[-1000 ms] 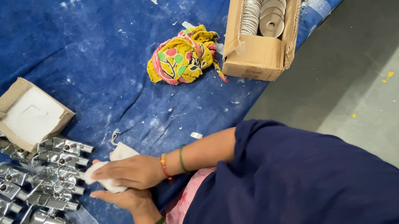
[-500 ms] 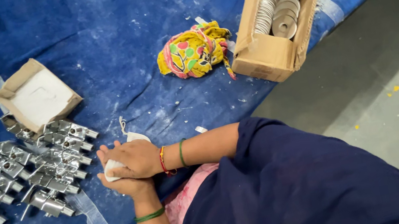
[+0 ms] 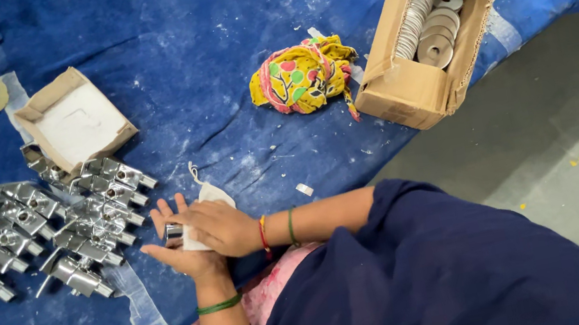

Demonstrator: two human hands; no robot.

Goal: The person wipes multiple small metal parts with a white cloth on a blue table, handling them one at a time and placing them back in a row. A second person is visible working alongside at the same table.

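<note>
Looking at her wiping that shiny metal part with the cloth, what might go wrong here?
The small chrome part is pinched between the left hand and the right hand under a white cloth; it might slip. The cardboard box of discs sits near the table edge and could be knocked off.

Person in a dark navy garment over pink cloth; left hand (image 3: 183,256) with green bangle, right hand (image 3: 220,226) with red and green bangles.

Small chrome fitting (image 3: 173,233) — shiny, short, lying sideways between both palms; white cloth (image 3: 204,208) wrapped against it, one corner loose — over the blue surface (image 3: 218,119)
</note>
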